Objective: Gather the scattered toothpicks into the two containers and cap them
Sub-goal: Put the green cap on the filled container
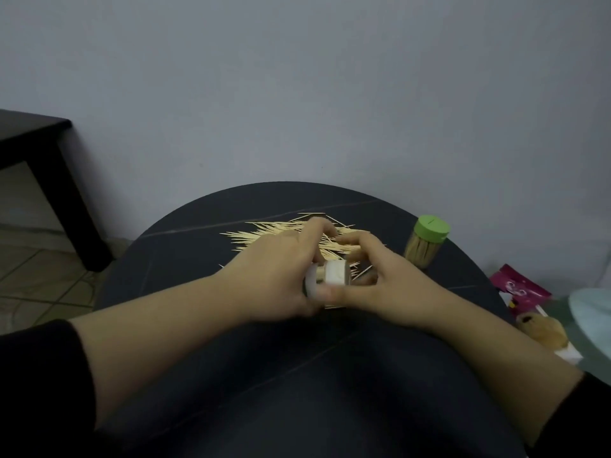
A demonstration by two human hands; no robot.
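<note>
A pile of scattered toothpicks (281, 231) lies on the round dark table (297, 375), just beyond my hands. My left hand (281, 269) grips a small white-capped container (330, 276) lying on its side above the table. My right hand (380, 279) touches the container's right end with thumb and curled fingers; whether it pinches toothpicks there is unclear. A second container (426, 246) with a green cap stands upright at the right of the table, filled with toothpicks.
A dark side table (39, 153) stands at the left by the wall. Off the round table's right edge lie a pink packet (519, 285), a plush toy (542, 328) and a pale blue object (591, 312). Tiled floor shows at left.
</note>
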